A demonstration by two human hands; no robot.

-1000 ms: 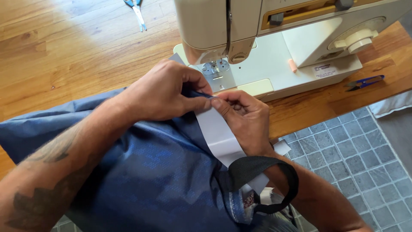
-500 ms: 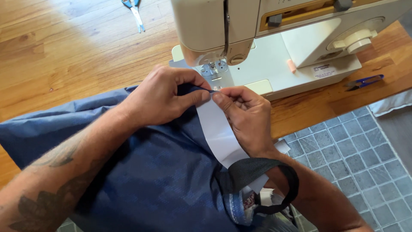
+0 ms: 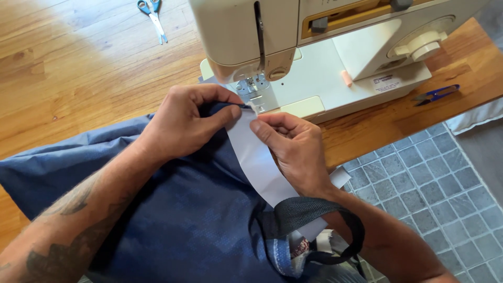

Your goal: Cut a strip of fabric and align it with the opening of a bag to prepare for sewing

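A white strip (image 3: pixel 259 160) lies along the edge of a blue cloth (image 3: pixel 173 220) on the wooden table (image 3: pixel 78 68), its top end just in front of the needle foot of the cream sewing machine (image 3: pixel 314 57). The left hand (image 3: pixel 183 123) pinches the strip's top end together with the cloth, and the right hand (image 3: pixel 293 149) pinches the same end from the other side. A black strap (image 3: pixel 319 215) loops over the right wrist, scissors (image 3: pixel 153 15) lie far back on the table, and small blue snips (image 3: pixel 435 94) lie right of the machine.
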